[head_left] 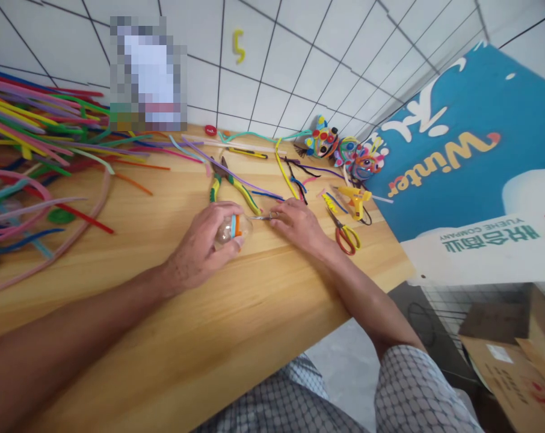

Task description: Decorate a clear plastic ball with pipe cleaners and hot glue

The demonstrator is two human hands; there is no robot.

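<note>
At the wooden table [263, 300], the left hand [204, 243], half closed, cups a clear ball [230, 230].

Desk [173, 325], wooden, centre: clear ball with orange and blue strips [230, 230], in left hand [207, 243]; small scissors [266, 218], at right hand [295, 224]; pliers [227, 180], just above.

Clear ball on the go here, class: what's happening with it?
The left hand holds the clear ball, which has orange and light-blue strips. The right hand holds a thin metal tool, pointing towards the ball. Pliers with spread handles and scissors lie on the wooden table.
</note>
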